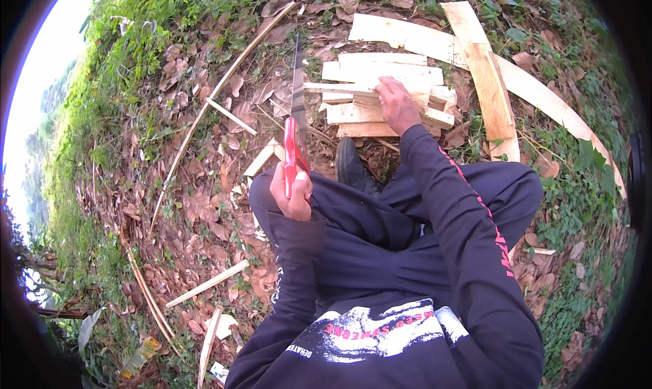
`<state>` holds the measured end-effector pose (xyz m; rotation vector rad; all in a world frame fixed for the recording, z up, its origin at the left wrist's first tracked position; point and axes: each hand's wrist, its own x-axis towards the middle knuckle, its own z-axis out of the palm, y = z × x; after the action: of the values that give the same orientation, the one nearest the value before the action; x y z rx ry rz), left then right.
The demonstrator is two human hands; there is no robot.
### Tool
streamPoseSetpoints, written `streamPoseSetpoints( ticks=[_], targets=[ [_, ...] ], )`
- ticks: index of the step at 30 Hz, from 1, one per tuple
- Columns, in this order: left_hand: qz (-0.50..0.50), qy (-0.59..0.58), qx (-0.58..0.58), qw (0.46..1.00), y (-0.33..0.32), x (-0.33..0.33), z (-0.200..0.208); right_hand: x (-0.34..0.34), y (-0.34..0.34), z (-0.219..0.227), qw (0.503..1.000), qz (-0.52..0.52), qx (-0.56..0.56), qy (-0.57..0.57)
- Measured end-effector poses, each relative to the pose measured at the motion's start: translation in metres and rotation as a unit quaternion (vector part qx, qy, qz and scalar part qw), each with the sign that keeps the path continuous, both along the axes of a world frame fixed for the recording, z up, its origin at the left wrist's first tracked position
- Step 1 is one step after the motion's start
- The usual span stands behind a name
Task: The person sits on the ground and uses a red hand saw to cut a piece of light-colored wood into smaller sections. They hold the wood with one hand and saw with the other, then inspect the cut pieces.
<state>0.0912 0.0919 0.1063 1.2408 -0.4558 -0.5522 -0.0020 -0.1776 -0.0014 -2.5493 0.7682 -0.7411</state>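
My left hand is wrapped round the red handle of a handsaw, whose long metal blade points away from me beside the wood. A pile of pale sawn wood pieces lies in front of my crossed legs. Over the pile, my right hand has its fingers closed at the right end of a thin wooden strip. The strip's left end sticks out toward the saw blade, with a gap between them. My fingers partly hide the strip's right end.
Long pale boards lie beyond the pile, crossed by another board on the right. A long thin strip curves over the leafy ground at left. Offcuts are scattered there. My dark shoe is just below the pile.
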Motion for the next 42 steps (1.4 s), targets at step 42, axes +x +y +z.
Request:
streamPoseSetpoints(
  ticks=[42],
  targets=[
    [-0.099,0.012,0.082,0.992,-0.011,-0.009,-0.012,0.010,0.003,0.007,0.998,-0.028,0.046,-0.036]
  ],
)
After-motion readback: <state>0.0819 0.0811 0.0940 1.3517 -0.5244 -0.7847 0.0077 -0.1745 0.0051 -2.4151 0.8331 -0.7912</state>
